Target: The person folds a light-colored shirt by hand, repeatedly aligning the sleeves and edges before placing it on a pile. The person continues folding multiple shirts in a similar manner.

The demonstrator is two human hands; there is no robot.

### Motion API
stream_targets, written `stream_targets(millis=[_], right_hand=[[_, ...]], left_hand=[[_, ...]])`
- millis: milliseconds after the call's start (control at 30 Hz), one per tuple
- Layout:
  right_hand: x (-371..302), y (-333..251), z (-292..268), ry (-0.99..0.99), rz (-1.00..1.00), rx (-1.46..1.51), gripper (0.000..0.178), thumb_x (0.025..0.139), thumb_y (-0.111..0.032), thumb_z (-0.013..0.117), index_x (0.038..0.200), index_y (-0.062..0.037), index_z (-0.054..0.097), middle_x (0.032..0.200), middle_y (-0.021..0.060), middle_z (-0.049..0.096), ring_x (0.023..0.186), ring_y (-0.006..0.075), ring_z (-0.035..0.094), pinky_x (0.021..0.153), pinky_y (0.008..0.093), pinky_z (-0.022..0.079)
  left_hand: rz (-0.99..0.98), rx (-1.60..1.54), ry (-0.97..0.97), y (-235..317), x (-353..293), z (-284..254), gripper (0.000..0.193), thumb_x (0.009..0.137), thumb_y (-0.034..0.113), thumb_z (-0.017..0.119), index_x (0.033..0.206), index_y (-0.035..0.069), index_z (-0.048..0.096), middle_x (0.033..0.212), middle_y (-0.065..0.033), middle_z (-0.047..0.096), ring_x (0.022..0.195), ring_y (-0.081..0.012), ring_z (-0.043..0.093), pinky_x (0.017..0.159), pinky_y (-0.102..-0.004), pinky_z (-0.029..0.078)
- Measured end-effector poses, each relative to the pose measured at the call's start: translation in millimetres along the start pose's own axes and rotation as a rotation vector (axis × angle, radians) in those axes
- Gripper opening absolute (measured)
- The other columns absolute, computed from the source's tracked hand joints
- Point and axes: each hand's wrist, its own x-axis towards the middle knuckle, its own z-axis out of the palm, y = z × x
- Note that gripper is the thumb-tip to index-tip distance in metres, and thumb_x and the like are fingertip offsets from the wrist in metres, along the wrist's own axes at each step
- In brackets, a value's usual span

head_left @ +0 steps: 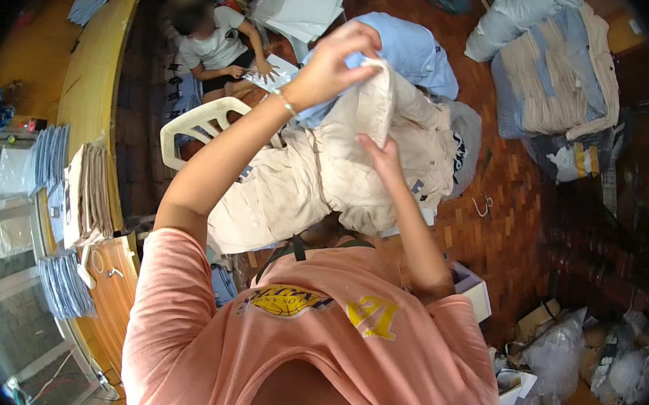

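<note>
A cream-coloured garment point(371, 101) hangs in front of me, its thick folded edge upright. My left hand point(337, 59), raised at the end of a stretched arm, pinches the top of that edge. Lower down, my right hand point(384, 161) has its thumb and fingers closed on the same edge. Below and around my hands lie more cream garments point(279, 190) in a loose heap, some with small dark labels. Blue cloth point(409, 54) is bunched just beyond the garment. Whether the garment is trousers or a top cannot be told.
A white plastic chair point(215, 125) stands left of the heap. Beyond it another person point(219, 44) sits handling a flat white packet. Bagged stacks of folded clothes point(559, 77) lie far right on the parquet floor point(499, 219). Folded garments point(89, 195) fill the left side.
</note>
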Motion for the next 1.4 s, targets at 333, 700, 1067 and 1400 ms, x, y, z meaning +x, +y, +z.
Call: stream_targets(millis=[333, 700, 1067, 1400], right_hand=[[7, -184, -131, -0.187, -0.192, -0.311, 0.02, 0.072, -0.007, 0.067, 0.086, -0.0028, 0.052, 0.08, 0.0027, 0.058, 0.071, 0.0079, 0.055, 0.062, 0.0211, 0.045], [26, 8, -39, -0.412, -0.218, -0.371, 0.029, 0.068, -0.01, 0.066, 0.095, -0.0021, 0.058, 0.094, 0.0087, 0.056, 0.093, 0.0218, 0.052, 0.083, 0.029, 0.039], [16, 22, -33, -0.296, -0.136, -0.252, 0.011, 0.077, -0.009, 0.061, 0.085, -0.0016, 0.058, 0.071, -0.0031, 0.053, 0.062, 0.0051, 0.042, 0.056, 0.0198, 0.037], [-31, 13, -55, -0.166, -0.442, -0.79, 0.009, 0.071, -0.011, 0.065, 0.079, -0.007, 0.062, 0.078, 0.0019, 0.058, 0.068, 0.0151, 0.053, 0.065, 0.0271, 0.041]], left_hand=[[-0.813, -0.348, -0.096, 73, -34, -39, 0.018, 0.072, 0.004, 0.067, 0.088, -0.001, 0.059, 0.078, -0.001, 0.058, 0.07, -0.0036, 0.054, 0.058, -0.0166, 0.043], [-0.916, -0.141, -0.193, 3, -141, 63, 0.018, 0.068, 0.014, 0.072, 0.075, 0.0, 0.063, 0.059, 0.0028, 0.053, 0.054, -0.0035, 0.044, 0.048, -0.0205, 0.037], [-1.022, -0.125, -0.219, 3, -150, 49, 0.019, 0.068, 0.015, 0.07, 0.08, 0.001, 0.064, 0.064, -0.0042, 0.059, 0.055, -0.0096, 0.053, 0.054, -0.0244, 0.043], [-0.856, -0.077, -0.281, 27, -186, 82, 0.013, 0.066, 0.009, 0.069, 0.078, 0.003, 0.066, 0.07, -0.0085, 0.061, 0.059, -0.017, 0.056, 0.057, -0.0276, 0.046]])
